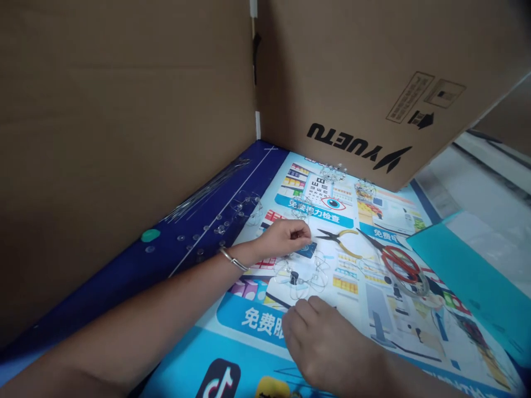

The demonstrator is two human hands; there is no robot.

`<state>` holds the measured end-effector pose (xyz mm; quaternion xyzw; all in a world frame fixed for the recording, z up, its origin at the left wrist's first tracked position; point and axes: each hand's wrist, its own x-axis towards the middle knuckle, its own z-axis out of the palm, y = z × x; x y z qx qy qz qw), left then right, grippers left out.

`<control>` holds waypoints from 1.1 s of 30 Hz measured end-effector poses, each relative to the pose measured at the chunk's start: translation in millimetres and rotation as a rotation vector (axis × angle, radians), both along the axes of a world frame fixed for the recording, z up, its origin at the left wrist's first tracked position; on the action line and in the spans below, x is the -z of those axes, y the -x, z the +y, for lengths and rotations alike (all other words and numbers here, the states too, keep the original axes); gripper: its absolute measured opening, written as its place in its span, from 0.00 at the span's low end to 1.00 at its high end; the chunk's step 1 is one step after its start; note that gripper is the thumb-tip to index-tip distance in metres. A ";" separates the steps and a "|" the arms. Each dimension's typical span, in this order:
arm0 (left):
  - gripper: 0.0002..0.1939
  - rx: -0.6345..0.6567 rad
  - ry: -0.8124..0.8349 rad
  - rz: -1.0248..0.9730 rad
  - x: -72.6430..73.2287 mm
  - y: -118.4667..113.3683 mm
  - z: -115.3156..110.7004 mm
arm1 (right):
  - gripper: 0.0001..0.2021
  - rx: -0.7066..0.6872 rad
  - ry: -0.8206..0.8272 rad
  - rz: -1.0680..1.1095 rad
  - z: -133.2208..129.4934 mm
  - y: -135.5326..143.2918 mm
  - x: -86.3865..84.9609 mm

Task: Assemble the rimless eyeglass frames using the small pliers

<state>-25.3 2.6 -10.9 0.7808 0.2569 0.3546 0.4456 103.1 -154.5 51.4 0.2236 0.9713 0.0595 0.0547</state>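
Note:
My left hand [286, 237], with a silver bangle [233, 258] at its wrist, is closed, thumb and fingers curled together. Nearer to me is my right hand [326, 342], also closed, knuckles up. Whatever either hand grips is hidden or too thin to make out. Between them lies a loose piece of thin looped wire with clear beads [301, 281], a small dark spot at its middle. Just right of my left hand are pliers with yellow handles [347, 243], jaws apart. Beyond them are scissors with red handles [400, 263].
Cardboard panels [352, 72] wall off the back and left. Clear beads [221, 228], a green disc [150, 235] and a bundle of thin wires [207, 190] lie on the blue strip. More wire-and-bead pieces [333, 173] sit at the back. A turquoise sheet [464, 276] lies right.

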 end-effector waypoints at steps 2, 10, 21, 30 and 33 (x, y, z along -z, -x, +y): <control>0.06 0.002 -0.001 -0.012 0.7 -0.2 0.5 | 0.07 -0.057 -0.011 -0.066 3.5 9.3 -1.0; 0.06 -0.006 -0.035 0.023 -4.1 1.0 -0.5 | 0.05 -0.076 0.064 -0.158 12.5 35.6 9.3; 0.06 -0.028 -0.033 0.047 -3.5 -1.1 -0.8 | 0.05 -0.072 0.037 0.018 21.8 6.7 -1.4; 0.07 -0.029 0.011 0.011 -5.2 0.6 -1.0 | 0.07 0.495 0.417 0.693 32.1 -48.7 1.6; 0.07 -0.058 0.000 -0.022 -7.7 1.0 -0.9 | 0.08 0.581 0.569 0.875 38.6 -57.9 5.8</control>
